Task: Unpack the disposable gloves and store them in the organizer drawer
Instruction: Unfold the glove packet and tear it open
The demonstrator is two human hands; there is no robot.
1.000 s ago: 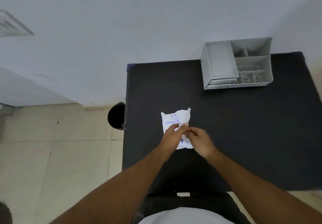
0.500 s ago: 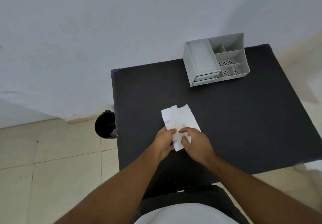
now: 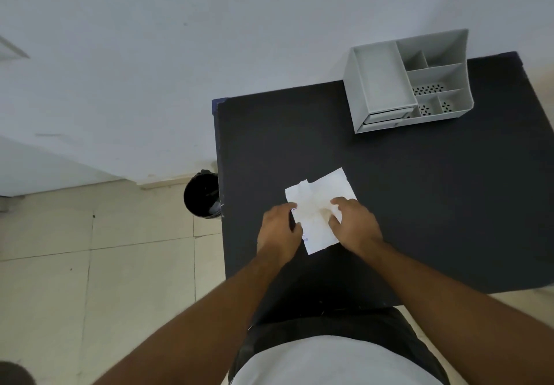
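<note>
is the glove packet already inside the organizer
No, the glove packet lies on the black table under both hands, well apart from the grey organizer.

The glove packet [image 3: 319, 209] is a flat white pouch with a little purple print showing at its left edge, lying slantwise on the near-left part of the black table, its far corner pointing away. A small flap sticks up at its top edge. The organizer [image 3: 409, 80] is pale grey plastic, standing at the table's far right edge, with open compartments on top and two shut drawers [image 3: 385, 117] at its front left.
</note>
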